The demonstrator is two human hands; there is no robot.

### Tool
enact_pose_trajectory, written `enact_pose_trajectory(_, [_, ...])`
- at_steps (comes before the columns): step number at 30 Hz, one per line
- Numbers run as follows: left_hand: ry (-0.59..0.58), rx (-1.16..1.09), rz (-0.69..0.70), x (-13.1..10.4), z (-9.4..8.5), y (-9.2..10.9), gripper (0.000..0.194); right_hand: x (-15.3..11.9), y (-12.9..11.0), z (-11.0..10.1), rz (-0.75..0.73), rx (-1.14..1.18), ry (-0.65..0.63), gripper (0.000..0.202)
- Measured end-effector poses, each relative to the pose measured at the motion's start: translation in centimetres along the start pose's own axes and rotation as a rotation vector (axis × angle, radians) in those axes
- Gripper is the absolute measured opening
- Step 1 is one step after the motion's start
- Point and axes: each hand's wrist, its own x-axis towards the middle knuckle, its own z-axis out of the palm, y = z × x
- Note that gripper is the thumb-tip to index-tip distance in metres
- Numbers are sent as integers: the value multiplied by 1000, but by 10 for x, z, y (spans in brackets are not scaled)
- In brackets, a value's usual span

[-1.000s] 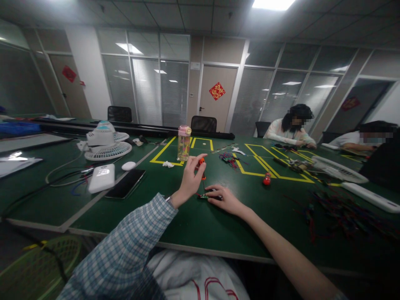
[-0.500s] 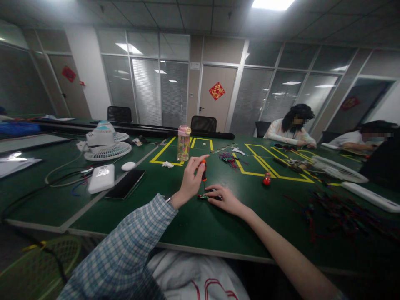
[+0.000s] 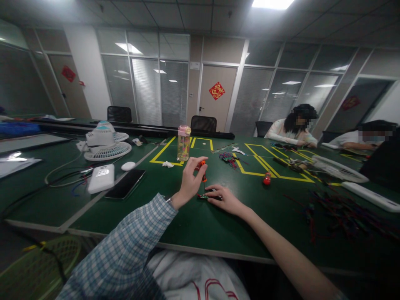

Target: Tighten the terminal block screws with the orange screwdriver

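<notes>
My left hand [image 3: 191,179] is closed round the handle of an orange and black screwdriver [image 3: 204,178], which stands nearly upright. The screwdriver's thin shaft points down at a small green circuit board [image 3: 202,196] on the table. Fingers of my right hand [image 3: 226,199] press on the board and on a small black piece at its right end, holding them against the tabletop. Part of the board is hidden under those fingers, and the exact spot where the tip touches is too small to make out.
A pink-lidded bottle [image 3: 183,143] stands beyond my left hand. To the left lie a phone [image 3: 125,184], a white power bank [image 3: 101,179] and a fan [image 3: 108,143]. Bundled wires [image 3: 346,216] and a red object [image 3: 266,179] lie right. Two people sit at the far right.
The fingers of my left hand have shifted on the screwdriver's handle, thumb and forefinger now closer round its top. My right hand and the board have stayed in place.
</notes>
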Motion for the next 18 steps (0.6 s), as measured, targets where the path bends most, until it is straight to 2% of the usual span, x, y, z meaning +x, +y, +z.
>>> enact_pose_trajectory(5, [-53, -76, -22, -4, 2, -1, 32, 0, 0, -1, -14, -8, -7, 25])
enact_pose_trajectory(12, [-7, 67, 96, -1, 1, -1, 23, 0, 0, 1, 1, -7, 0, 24])
enact_pose_trajectory(18, [-57, -21, 41, -3, 1, -2, 34, 0, -1, 0, -11, 3, 3, 24])
